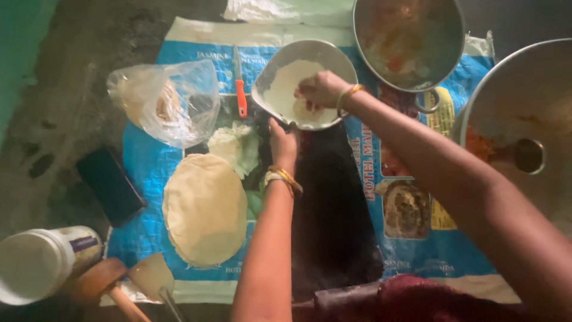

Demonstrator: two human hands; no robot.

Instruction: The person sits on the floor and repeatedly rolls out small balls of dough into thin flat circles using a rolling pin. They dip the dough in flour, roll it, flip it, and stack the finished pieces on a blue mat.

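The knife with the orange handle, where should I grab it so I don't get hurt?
Grab the knife by its orange handle, the lower end nearest the person. It lies flat on the blue sack with the blade pointing away, so come from above at the near end. The white bowl sits close on its right, so approaching from the left looks easier.

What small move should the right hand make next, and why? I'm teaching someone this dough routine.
Probably lift the right hand out of the bowl with its pinch of dough. Its fingers are already down in the pale dough, the left hand steadies the tilted bowl's near rim, and flat rounds lie stacked beside it.
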